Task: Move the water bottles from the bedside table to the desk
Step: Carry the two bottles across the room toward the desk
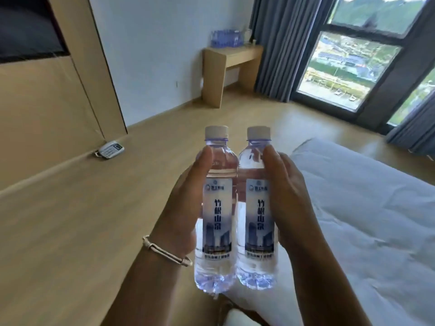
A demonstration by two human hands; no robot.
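Note:
Two clear water bottles with white caps and blue-grey labels are held upright side by side in front of me. My left hand (pixel 181 203) grips the left bottle (pixel 217 208), thumb near its shoulder. My right hand (pixel 289 196) grips the right bottle (pixel 259 208) the same way. The two bottles touch or nearly touch. Far across the room stands the wooden desk (pixel 233 57) against the wall, with several more blue-tinted bottles (pixel 226 38) grouped on its top.
A bed with white bedding (pixel 364 220) lies at the right, under my right arm. A white telephone (pixel 109 149) sits on the wooden floor by the left wall panel. Grey curtains (pixel 282 43) and a large window (pixel 348 67) flank the desk. Open floor stretches toward the desk.

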